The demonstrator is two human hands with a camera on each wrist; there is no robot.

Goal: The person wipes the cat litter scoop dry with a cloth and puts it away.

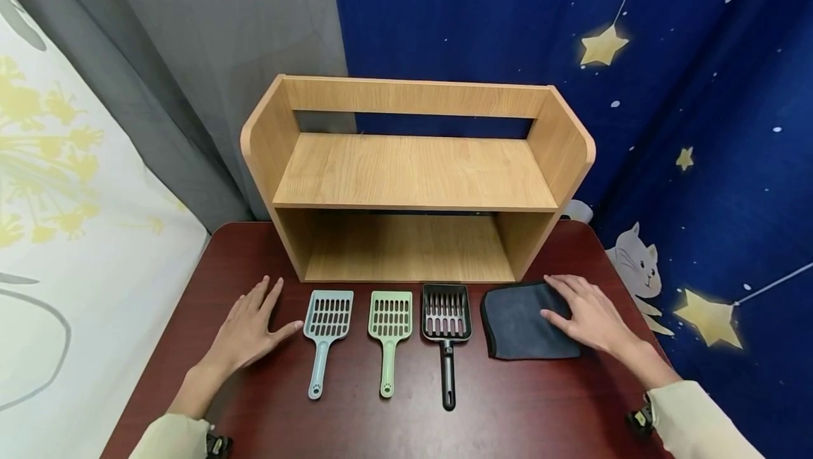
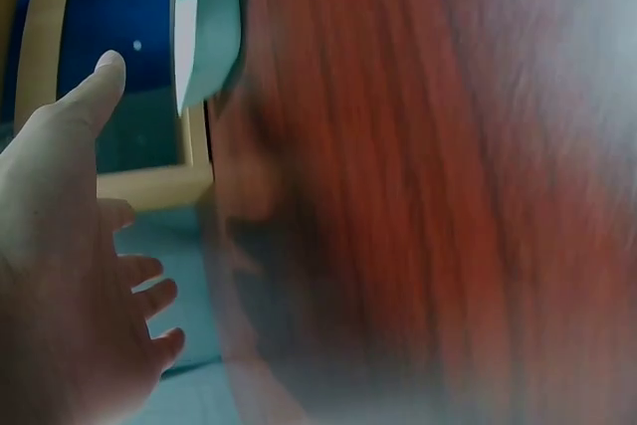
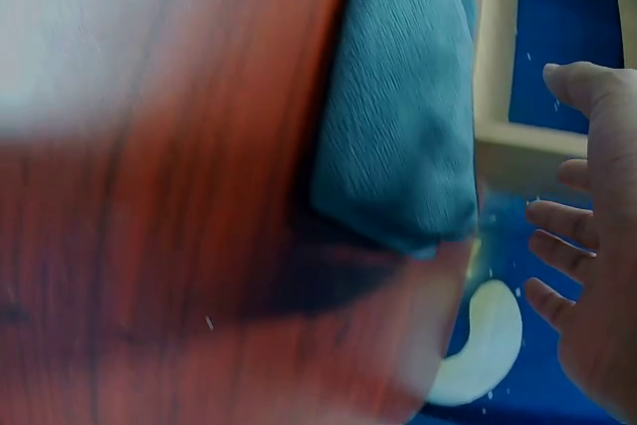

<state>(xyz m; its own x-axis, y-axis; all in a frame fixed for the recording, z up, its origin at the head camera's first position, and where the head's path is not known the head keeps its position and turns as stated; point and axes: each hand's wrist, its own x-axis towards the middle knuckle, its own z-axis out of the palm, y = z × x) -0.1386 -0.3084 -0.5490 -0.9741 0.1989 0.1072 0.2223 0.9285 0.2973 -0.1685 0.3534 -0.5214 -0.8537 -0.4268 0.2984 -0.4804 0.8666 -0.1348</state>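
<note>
Three litter scoops lie in a row on the table, handles toward me: a light blue scoop point(image 1: 320, 368), a green scoop point(image 1: 387, 368) and a black scoop point(image 1: 448, 378). To their right is a flat dark grey-blue cloth piece point(image 1: 521, 325) with black edging; whether it is a pouch or a folded cloth I cannot tell. My left hand point(image 1: 248, 328) is left of the light blue scoop, fingers spread, thumb pointing at its head, holding nothing. Over the cloth piece's right side is my right hand point(image 1: 587, 314); in the right wrist view its fingers point(image 3: 562, 221) are extended and grip nothing.
A two-tier wooden shelf point(image 1: 416, 173) stands at the back of the dark red table point(image 1: 356, 434), just behind the scoop heads. Behind it hang a grey curtain point(image 1: 235, 14) and a blue star-patterned curtain point(image 1: 483, 14). White patterned fabric point(image 1: 82, 247) is at the left.
</note>
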